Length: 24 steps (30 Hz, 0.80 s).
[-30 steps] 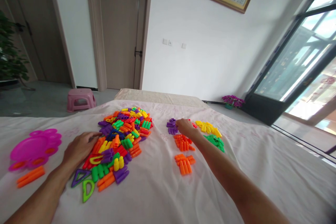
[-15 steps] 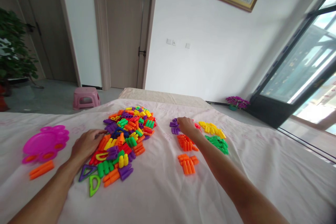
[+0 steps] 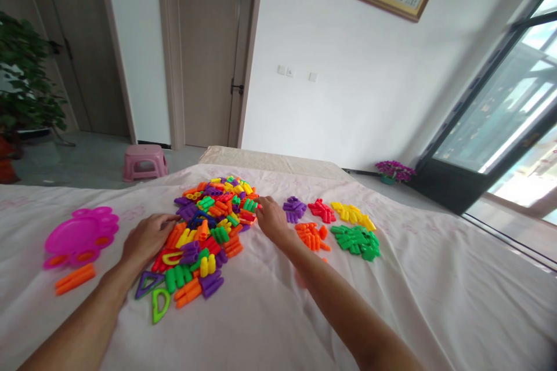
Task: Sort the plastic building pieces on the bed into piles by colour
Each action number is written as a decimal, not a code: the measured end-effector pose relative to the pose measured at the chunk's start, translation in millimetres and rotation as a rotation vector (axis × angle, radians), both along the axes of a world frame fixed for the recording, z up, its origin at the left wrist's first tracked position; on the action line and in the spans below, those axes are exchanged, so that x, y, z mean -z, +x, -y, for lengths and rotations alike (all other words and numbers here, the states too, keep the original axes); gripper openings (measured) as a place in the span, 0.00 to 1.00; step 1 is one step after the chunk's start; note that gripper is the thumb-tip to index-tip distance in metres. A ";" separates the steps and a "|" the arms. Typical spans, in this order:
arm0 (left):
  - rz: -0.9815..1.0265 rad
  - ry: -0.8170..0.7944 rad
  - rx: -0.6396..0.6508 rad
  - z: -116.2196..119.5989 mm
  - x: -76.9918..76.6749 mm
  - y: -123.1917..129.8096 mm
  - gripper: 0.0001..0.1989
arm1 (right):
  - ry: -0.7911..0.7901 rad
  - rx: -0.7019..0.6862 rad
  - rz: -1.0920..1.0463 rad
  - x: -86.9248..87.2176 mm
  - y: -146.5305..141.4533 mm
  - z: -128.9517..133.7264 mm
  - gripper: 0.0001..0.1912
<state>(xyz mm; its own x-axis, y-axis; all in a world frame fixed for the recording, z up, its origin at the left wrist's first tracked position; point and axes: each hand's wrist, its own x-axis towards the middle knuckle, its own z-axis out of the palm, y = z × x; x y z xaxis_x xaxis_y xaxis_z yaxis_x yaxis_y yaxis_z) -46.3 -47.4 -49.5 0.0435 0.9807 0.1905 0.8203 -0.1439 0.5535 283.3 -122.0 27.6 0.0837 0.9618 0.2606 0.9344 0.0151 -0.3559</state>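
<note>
A large mixed heap of coloured plastic building pieces point(image 3: 217, 226) lies in front of me, mostly short joined tubes. My left hand point(image 3: 147, 237) rests at the heap's left side, fingers stretched toward orange and red pieces. At the heap's right edge is my right hand point(image 3: 270, 219), its fingertips slightly apart beside green and red pieces. To the right, pieces lie grouped by colour: purple point(image 3: 295, 209), red point(image 3: 322, 211), yellow point(image 3: 353, 214), orange point(image 3: 311, 236) and green point(image 3: 357, 241). My right forearm hides most of another small orange group.
A magenta paw-shaped plate point(image 3: 78, 236) lies on the left, with an orange piece point(image 3: 75, 279) below it. A purple triangle point(image 3: 148, 284) and a lime D-shaped piece point(image 3: 161, 305) sit at the heap's near edge. The cloth point(image 3: 243, 324) is wrinkled.
My right hand has moved left from the purple and red groups to the big heap's right edge, uncovering those groups. My left hand stays by the heap.
</note>
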 end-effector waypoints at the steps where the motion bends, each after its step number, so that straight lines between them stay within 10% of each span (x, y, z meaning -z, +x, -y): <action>1: 0.000 -0.001 -0.002 0.1 -0.2 0.1 0.22 | 0.000 0.032 -0.015 0.9 -0.8 -7.2 0.21; 12: -0.017 -0.046 0.005 0.0 -2.5 -0.6 0.23 | 0.109 -0.013 -0.216 16.2 15.8 -22.5 0.09; 24: -0.069 -0.107 0.007 -3.7 -1.0 -3.5 0.25 | 0.219 0.195 -0.313 24.0 203.6 105.7 0.15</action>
